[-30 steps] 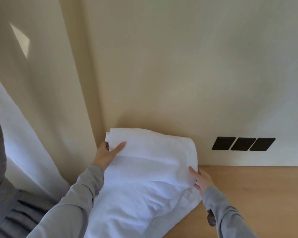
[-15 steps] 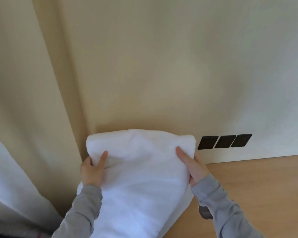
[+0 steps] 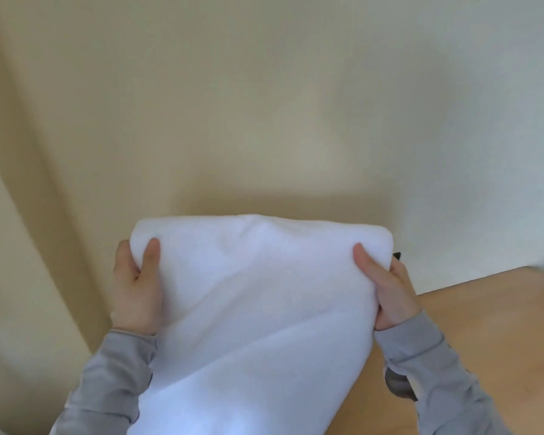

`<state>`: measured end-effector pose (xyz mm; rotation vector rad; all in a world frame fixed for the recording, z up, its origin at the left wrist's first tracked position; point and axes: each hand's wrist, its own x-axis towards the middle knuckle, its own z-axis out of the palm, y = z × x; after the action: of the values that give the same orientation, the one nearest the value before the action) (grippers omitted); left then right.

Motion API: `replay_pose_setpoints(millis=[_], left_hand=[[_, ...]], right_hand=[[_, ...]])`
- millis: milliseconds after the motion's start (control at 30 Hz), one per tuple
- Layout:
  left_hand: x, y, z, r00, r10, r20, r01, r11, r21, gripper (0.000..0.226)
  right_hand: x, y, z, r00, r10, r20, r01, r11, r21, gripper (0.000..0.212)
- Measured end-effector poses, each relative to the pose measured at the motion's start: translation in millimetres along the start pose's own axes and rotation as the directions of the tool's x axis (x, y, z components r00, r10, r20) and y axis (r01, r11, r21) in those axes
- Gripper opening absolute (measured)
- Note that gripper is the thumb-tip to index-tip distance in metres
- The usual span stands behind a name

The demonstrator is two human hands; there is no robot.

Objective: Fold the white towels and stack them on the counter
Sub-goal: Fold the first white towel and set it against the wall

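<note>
A white towel (image 3: 258, 309) fills the lower middle of the head view, held up by its folded top edge and hanging down out of frame. My left hand (image 3: 135, 287) grips the towel's upper left corner, thumb on the front. At the upper right corner my right hand (image 3: 387, 287) grips it the same way. Both arms wear grey sleeves. The wooden counter (image 3: 490, 334) lies at the lower right, partly under the towel.
A cream wall (image 3: 264, 105) rises straight ahead behind the towel. A wall corner runs down the left side. A sliver of a black wall plate (image 3: 397, 255) peeks out beside my right hand.
The view has turned right and closed in. Both hands have lifted the towel by its top corners, and it now hides most of the black wall plates.
</note>
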<state>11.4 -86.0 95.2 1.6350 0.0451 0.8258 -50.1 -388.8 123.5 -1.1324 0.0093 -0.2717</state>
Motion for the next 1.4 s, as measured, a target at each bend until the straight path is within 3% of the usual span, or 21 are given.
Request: replay_pose_setpoints(millis=[200,467,567,867,1100,1233,1333,1400], left_hand=[[-60.6,64.8,95.4,0.994,0.092,0.054,-0.089,0.995,-0.05,0.026],[-170.7,120.0,215.1,0.99,0.063,0.128,-0.047,0.991,-0.129,0.036],[-195.9,141.1,249.1,0.988,0.082,0.134,-0.066,0.991,-0.117,0.029],[-209.5,154.7,356.5,0.966,0.078,0.245,-0.075,0.997,-0.022,0.036],[-224.1,76.8,478.4,0.923,-0.061,0.379,-0.022,0.978,0.21,0.032],[-245.2,18.2,539.9,0.836,-0.273,0.476,0.108,0.932,0.345,0.029],[-271.2,-21.1,561.1,0.656,-0.489,0.574,0.272,0.864,0.424,0.052],[-292.1,-43.6,557.6,0.557,-0.607,0.567,0.389,0.794,0.467,0.066]], right_hand=[[-7.8,-72.2,-106.9,0.99,-0.113,-0.09,0.105,0.991,-0.081,0.026],[-21.3,-150.3,-258.6,0.984,-0.143,-0.109,0.127,0.981,-0.144,0.015],[-23.1,-166.8,-302.5,0.982,-0.148,-0.117,0.132,0.982,-0.136,0.011],[0.3,-157.4,-391.8,0.952,-0.117,-0.283,0.109,0.993,-0.045,0.008],[52.7,-96.8,-469.5,0.888,0.048,-0.457,-0.082,0.995,-0.054,0.017],[86.0,-58.7,-513.3,0.834,0.101,-0.542,-0.179,0.98,-0.092,0.019],[97.4,-31.6,-539.6,0.827,0.176,-0.534,-0.268,0.958,-0.1,0.013],[98.7,-11.3,-558.6,0.822,0.267,-0.503,-0.375,0.918,-0.125,0.018]])
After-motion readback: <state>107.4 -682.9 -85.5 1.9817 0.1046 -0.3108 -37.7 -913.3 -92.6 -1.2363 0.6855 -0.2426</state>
